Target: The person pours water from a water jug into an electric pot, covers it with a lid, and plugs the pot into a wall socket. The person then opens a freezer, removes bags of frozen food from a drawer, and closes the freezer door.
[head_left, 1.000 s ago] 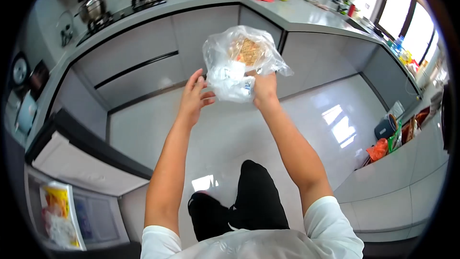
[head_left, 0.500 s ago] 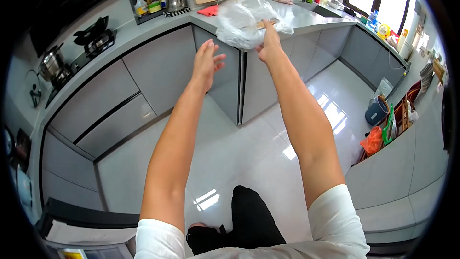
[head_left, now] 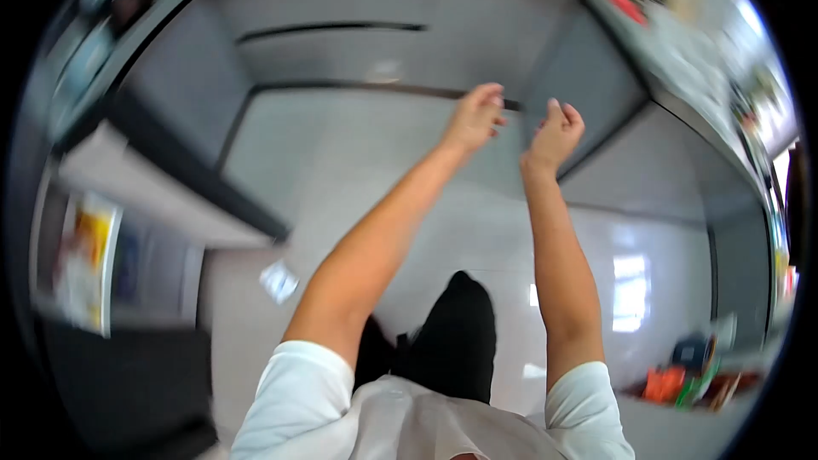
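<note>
My left hand [head_left: 477, 117] is held out over the floor with its fingers loosely bent and apart, and nothing shows in it. Close to its right, my right hand [head_left: 555, 132] is raised with its fingers loosely curled; I see no object there either. The two hands do not touch. Beyond my right hand, the clear plastic bag [head_left: 694, 64] lies blurred on the grey counter [head_left: 626, 51], well apart from my fingers.
At left, a dark-edged open door or drawer [head_left: 196, 175] juts out, with colourful packages [head_left: 89, 260] inside. A small white packet [head_left: 279, 281] lies on the floor beside it. An orange bag [head_left: 665, 384] sits at lower right. Grey cabinets [head_left: 400, 0] curve ahead.
My view has swung left and down, blurring the edges. My right hand has come away from the plastic bag on the counter. Both hands are closer together, and the dark-edged compartment now shows at left.
</note>
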### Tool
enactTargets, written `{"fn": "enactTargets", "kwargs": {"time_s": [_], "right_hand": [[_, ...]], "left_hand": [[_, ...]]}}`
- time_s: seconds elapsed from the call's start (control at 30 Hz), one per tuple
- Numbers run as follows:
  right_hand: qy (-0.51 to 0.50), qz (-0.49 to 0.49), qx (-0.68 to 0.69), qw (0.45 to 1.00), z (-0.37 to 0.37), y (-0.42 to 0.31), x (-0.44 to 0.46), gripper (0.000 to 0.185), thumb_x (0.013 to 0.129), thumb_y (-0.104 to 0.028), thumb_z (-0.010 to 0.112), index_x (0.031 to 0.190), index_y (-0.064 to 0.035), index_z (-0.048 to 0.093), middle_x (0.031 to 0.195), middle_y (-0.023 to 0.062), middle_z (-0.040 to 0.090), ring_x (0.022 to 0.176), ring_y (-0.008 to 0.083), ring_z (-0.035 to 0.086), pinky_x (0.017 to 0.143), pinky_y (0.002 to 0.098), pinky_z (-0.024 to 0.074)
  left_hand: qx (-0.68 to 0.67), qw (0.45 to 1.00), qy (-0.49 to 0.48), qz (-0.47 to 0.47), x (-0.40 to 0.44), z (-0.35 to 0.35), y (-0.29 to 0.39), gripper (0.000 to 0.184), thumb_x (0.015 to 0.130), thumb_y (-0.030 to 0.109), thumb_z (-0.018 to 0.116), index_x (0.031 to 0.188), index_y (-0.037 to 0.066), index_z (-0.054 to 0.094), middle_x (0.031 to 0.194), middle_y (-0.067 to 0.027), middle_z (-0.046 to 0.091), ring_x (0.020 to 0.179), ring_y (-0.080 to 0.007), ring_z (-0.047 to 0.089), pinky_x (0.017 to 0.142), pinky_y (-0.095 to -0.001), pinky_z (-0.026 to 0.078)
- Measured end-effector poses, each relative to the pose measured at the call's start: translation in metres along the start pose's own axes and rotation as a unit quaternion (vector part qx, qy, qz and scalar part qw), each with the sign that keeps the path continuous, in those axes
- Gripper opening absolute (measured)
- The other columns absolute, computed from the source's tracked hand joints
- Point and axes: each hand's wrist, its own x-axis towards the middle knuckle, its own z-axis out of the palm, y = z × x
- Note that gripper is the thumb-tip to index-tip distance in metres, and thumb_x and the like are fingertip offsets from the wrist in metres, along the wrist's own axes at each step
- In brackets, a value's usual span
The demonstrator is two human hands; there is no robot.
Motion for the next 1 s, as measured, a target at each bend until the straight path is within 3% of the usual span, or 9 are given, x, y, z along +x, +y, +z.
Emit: {"fn": "enactTargets", "kwargs": {"time_s": [0.13,0.2,0.33,0.43,0.53,0.77,0.9,0.97,1.0], "right_hand": [[-0.170,0.087,-0.041,0.981,0.065,0.082,-0.167,0.030,0.101,-0.012,0.073,0.123,-0.0040,0.054,0.097,-0.0007,0.053,0.088,0.0104,0.050,0.080,0.0278,0.0453],[-0.273,0.052,-0.088,0.957,0.068,0.118,-0.257,0.027,0.098,-0.009,0.075,0.117,-0.0047,0.056,0.092,-0.0020,0.050,0.082,0.0102,0.048,0.077,0.0290,0.0461],[-0.461,0.051,-0.130,0.876,0.076,0.206,-0.404,0.016,0.094,-0.005,0.074,0.104,-0.0070,0.062,0.084,0.0024,0.062,0.075,0.0138,0.057,0.072,0.0290,0.0495],[-0.626,0.041,-0.223,0.747,0.066,0.255,-0.500,0.015,0.090,-0.010,0.073,0.105,-0.0089,0.071,0.081,0.0100,0.074,0.079,0.0230,0.071,0.075,0.0362,0.0557],[-0.735,0.047,-0.328,0.592,0.031,0.320,-0.582,0.035,0.088,-0.022,0.076,0.121,-0.0087,0.075,0.096,0.0140,0.079,0.095,0.0311,0.077,0.092,0.0428,0.0589],[-0.653,0.127,-0.511,0.545,0.024,0.368,-0.666,0.063,0.088,-0.039,0.084,0.139,-0.0054,0.065,0.129,0.0239,0.071,0.137,0.0458,0.056,0.110,0.0495,0.0517],[-0.689,0.014,-0.521,0.503,0.027,0.395,-0.689,0.063,0.087,-0.036,0.087,0.134,-0.0008,0.064,0.121,0.0219,0.074,0.111,0.0420,0.071,0.104,0.0464,0.0558],[-0.626,0.159,-0.436,0.626,0.022,0.387,-0.697,0.041,0.088,-0.025,0.088,0.114,-0.0029,0.065,0.110,0.0176,0.074,0.098,0.0342,0.073,0.091,0.0437,0.0611],[-0.629,0.156,-0.429,0.630,0.026,0.377,-0.696,0.041,0.088,-0.025,0.088,0.114,-0.0029,0.065,0.110,0.0176,0.074,0.098,0.0342,0.073,0.091,0.0437,0.0611]], "left_hand": [[0.060,0.981,0.180,-0.031,-0.127,-0.131,-0.053,0.040,0.110,0.021,0.056,0.147,0.007,0.058,0.139,-0.0095,0.063,0.101,-0.0173,0.070,0.083,-0.0354,0.057],[0.099,0.961,0.256,-0.036,-0.196,-0.196,-0.098,0.037,0.109,0.014,0.054,0.145,0.007,0.060,0.136,-0.0088,0.064,0.099,-0.0175,0.071,0.081,-0.0352,0.057],[0.129,0.883,0.439,-0.099,-0.327,-0.318,-0.165,0.039,0.105,0.007,0.052,0.143,0.007,0.061,0.135,-0.0099,0.066,0.093,-0.0197,0.075,0.074,-0.0339,0.057],[0.128,0.804,0.561,-0.146,-0.419,-0.368,-0.168,0.039,0.094,-0.004,0.061,0.131,0.003,0.071,0.128,-0.0141,0.071,0.115,-0.0252,0.070,0.086,-0.0357,0.062],[0.131,0.796,0.567,-0.167,-0.497,-0.412,-0.195,0.037,0.106,0.009,0.052,0.141,0.006,0.063,0.129,-0.0086,0.067,0.092,-0.0161,0.072,0.073,-0.0311,0.055],[0.098,0.758,0.608,-0.214,-0.579,-0.407,-0.183,0.031,0.110,0.014,0.054,0.138,0.005,0.065,0.120,-0.0044,0.067,0.093,-0.0153,0.070,0.076,-0.0312,0.054],[0.106,0.759,0.608,-0.206,-0.601,-0.407,-0.164,0.029,0.109,0.013,0.056,0.135,0.005,0.066,0.118,-0.0039,0.066,0.094,-0.0154,0.071,0.077,-0.0318,0.054],[0.108,0.751,0.623,-0.190,-0.603,-0.414,-0.146,0.031,0.106,0.012,0.058,0.135,0.003,0.067,0.116,-0.0058,0.068,0.093,-0.0170,0.072,0.077,-0.0326,0.055],[0.101,0.746,0.633,-0.179,-0.603,-0.417,-0.138,0.033,0.103,0.011,0.061,0.134,0.001,0.068,0.113,-0.0078,0.070,0.091,-0.0185,0.072,0.076,-0.0335,0.055]]}}
